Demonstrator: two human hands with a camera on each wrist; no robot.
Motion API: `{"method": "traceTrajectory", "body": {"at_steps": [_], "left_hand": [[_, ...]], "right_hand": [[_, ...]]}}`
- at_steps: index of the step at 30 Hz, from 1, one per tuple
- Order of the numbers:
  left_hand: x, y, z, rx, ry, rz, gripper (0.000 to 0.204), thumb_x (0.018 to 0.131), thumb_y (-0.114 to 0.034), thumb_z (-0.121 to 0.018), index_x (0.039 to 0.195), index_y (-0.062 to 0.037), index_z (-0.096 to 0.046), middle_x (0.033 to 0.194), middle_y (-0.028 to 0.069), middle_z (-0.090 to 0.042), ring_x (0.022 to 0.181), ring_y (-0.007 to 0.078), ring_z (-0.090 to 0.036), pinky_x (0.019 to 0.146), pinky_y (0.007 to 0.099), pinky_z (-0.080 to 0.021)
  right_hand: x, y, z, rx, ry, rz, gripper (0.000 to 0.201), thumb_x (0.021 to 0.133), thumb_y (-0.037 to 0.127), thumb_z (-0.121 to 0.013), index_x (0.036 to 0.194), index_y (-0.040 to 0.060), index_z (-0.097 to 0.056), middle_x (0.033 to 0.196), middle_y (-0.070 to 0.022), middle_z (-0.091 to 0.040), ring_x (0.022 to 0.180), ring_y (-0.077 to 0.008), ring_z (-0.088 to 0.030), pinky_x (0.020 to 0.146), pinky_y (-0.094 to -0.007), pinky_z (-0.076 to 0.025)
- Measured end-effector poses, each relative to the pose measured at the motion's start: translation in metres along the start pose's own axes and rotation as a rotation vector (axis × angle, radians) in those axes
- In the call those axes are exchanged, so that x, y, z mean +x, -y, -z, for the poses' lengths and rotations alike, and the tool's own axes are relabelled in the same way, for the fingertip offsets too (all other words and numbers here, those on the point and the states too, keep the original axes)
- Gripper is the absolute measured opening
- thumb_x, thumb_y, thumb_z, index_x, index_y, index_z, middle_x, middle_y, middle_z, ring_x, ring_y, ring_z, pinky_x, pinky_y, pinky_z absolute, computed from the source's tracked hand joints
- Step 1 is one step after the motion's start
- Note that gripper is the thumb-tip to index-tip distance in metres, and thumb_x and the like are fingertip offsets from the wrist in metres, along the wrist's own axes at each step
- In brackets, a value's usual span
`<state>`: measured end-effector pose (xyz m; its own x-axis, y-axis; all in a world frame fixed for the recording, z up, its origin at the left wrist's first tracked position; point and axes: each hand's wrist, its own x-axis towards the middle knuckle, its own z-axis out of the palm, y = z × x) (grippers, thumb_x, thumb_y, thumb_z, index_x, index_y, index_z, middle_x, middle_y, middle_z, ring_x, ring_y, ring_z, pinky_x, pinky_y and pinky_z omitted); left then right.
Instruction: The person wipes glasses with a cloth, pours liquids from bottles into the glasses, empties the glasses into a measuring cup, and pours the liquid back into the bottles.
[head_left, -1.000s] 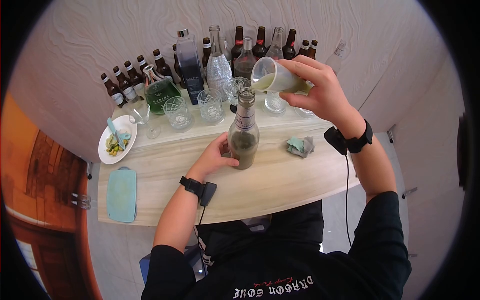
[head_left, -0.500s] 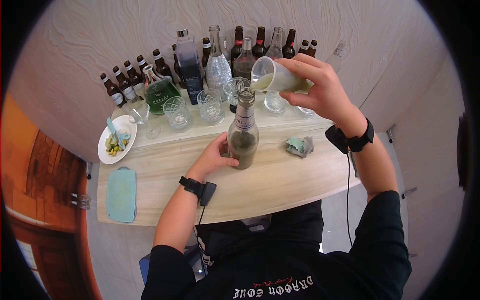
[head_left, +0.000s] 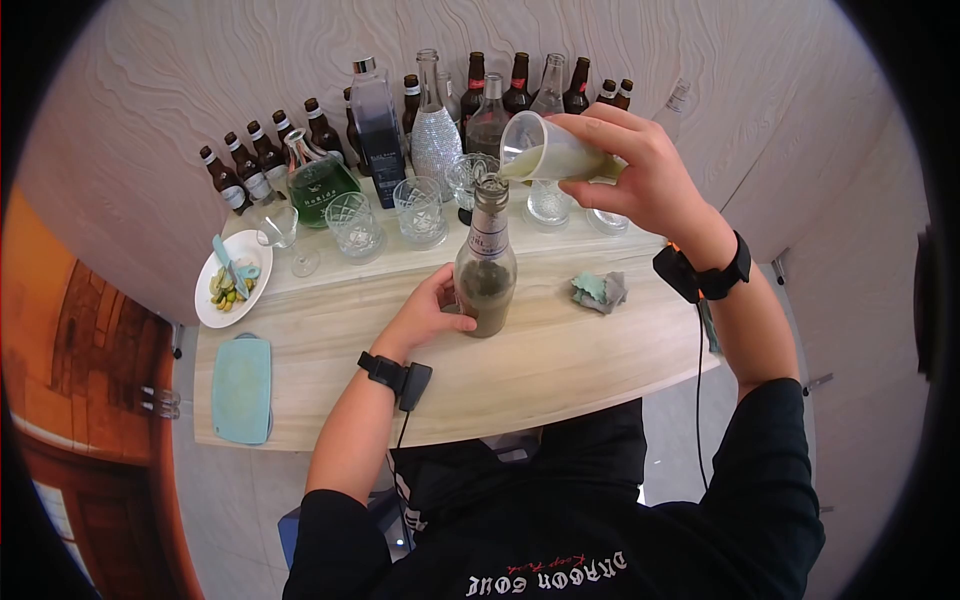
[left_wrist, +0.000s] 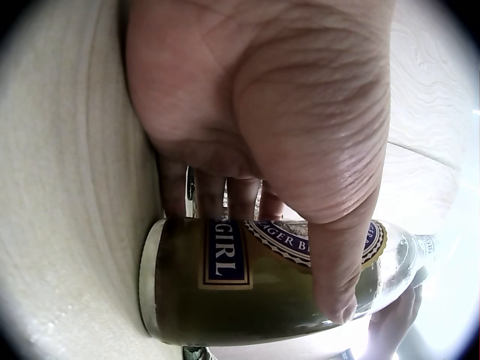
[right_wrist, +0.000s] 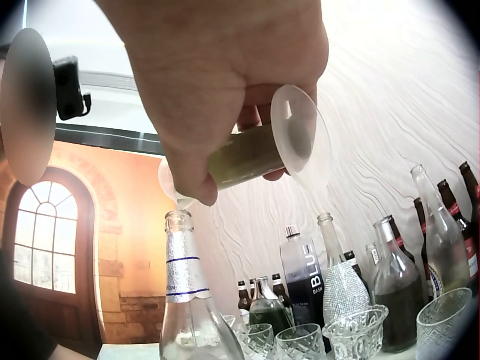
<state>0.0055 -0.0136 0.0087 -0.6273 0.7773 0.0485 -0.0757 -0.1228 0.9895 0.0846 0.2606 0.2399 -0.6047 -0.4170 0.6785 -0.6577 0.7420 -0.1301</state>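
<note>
A clear glass beer bottle (head_left: 487, 275) stands upright on the table, cloudy green liquid filling its lower part. My left hand (head_left: 428, 318) holds it low on the body; the left wrist view has the thumb (left_wrist: 334, 277) across the front and the other fingers behind. Above the bottle, my right hand (head_left: 640, 165) grips a translucent plastic cup (head_left: 540, 150) of pale green liquid, tipped so its lip is right at the bottle mouth (right_wrist: 178, 220). In the right wrist view the cup's flared far end (right_wrist: 294, 135) sticks out beyond the fingers.
Cut-glass tumblers (head_left: 356, 228), a stemmed glass (head_left: 278, 228), a green decanter (head_left: 322, 185) and several brown bottles (head_left: 268, 152) line the back. A plate of cut fruit (head_left: 208, 300) and a teal cutting board (head_left: 242, 392) lie left. A crumpled cloth (head_left: 600, 292) is right of the bottle.
The cup in my right hand has tipped slightly further, and its liquid lies closer to the lip. My left hand and the bottle stay almost where they were.
</note>
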Motion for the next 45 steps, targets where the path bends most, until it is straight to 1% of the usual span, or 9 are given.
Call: {"method": "traceTrajectory", "body": {"at_steps": [6,11,13,15,21,31,39,45], "left_hand": [[0.001,0.001,0.001,-0.008,0.009,-0.011,0.088,0.061,-0.011,-0.093,0.137,-0.0075,-0.049,0.131,0.0021,-0.058,0.127,0.0198,-0.052,0.112,0.0382,-0.037],[-0.001,-0.003,-0.002,-0.004,0.000,0.007,0.094,0.061,-0.011,-0.093,0.142,-0.0064,-0.046,0.134,0.0035,-0.057,0.129,0.0205,-0.052,0.113,0.0391,-0.037],[-0.001,-0.003,-0.003,-0.008,-0.004,-0.001,0.093,0.062,-0.011,-0.093,0.142,-0.0065,-0.046,0.134,0.0035,-0.057,0.129,0.0204,-0.052,0.113,0.0392,-0.037],[-0.001,-0.003,-0.003,-0.012,-0.008,-0.010,0.093,0.062,-0.011,-0.093,0.142,-0.0065,-0.046,0.134,0.0034,-0.057,0.128,0.0204,-0.052,0.113,0.0393,-0.037],[0.001,0.000,0.000,-0.004,0.007,-0.009,0.094,0.062,-0.010,-0.093,0.143,-0.0066,-0.046,0.134,0.0034,-0.057,0.128,0.0202,-0.053,0.112,0.0391,-0.038],[0.002,0.001,0.001,-0.005,0.021,-0.017,0.093,0.062,-0.011,-0.093,0.142,-0.0063,-0.046,0.134,0.0030,-0.057,0.128,0.0198,-0.052,0.113,0.0387,-0.038],[0.002,0.000,0.001,0.001,0.025,-0.021,0.094,0.062,-0.011,-0.093,0.143,-0.0062,-0.045,0.134,0.0031,-0.057,0.129,0.0198,-0.052,0.113,0.0387,-0.038],[0.000,-0.001,-0.001,-0.020,0.009,-0.005,0.094,0.062,-0.010,-0.093,0.143,-0.0061,-0.045,0.134,0.0030,-0.057,0.128,0.0197,-0.052,0.112,0.0384,-0.039]], "right_hand": [[0.002,0.002,0.003,-0.024,0.025,-0.016,0.054,0.067,0.009,-0.078,0.120,0.0096,-0.067,0.092,-0.0104,-0.064,0.080,-0.0304,-0.064,0.071,-0.0371,-0.054],[0.003,0.003,0.004,-0.044,0.025,-0.005,0.054,0.067,0.010,-0.077,0.120,0.0103,-0.067,0.091,-0.0105,-0.064,0.080,-0.0305,-0.064,0.072,-0.0377,-0.054],[0.004,0.004,0.006,-0.054,0.030,-0.004,0.054,0.067,0.010,-0.077,0.120,0.0105,-0.068,0.091,-0.0105,-0.064,0.081,-0.0306,-0.064,0.072,-0.0379,-0.054],[0.004,0.004,0.007,-0.051,0.052,0.007,0.056,0.066,0.005,-0.077,0.121,0.0053,-0.067,0.090,-0.0098,-0.061,0.080,-0.0274,-0.061,0.073,-0.0356,-0.052],[0.006,0.004,0.007,-0.058,0.041,0.039,0.056,0.065,0.005,-0.077,0.120,0.0051,-0.067,0.088,-0.0098,-0.059,0.078,-0.0275,-0.059,0.071,-0.0359,-0.052],[0.007,0.006,0.010,-0.075,0.056,0.028,0.056,0.064,0.005,-0.076,0.120,0.0054,-0.067,0.087,-0.0092,-0.058,0.077,-0.0268,-0.059,0.070,-0.0360,-0.051],[0.009,0.006,0.011,-0.090,0.054,0.055,0.057,0.064,0.005,-0.076,0.120,0.0058,-0.067,0.087,-0.0097,-0.058,0.077,-0.0287,-0.058,0.070,-0.0370,-0.051],[0.010,0.007,0.013,-0.108,0.069,0.058,0.057,0.063,0.005,-0.076,0.120,0.0062,-0.067,0.086,-0.0096,-0.057,0.076,-0.0284,-0.058,0.069,-0.0369,-0.050]]}}
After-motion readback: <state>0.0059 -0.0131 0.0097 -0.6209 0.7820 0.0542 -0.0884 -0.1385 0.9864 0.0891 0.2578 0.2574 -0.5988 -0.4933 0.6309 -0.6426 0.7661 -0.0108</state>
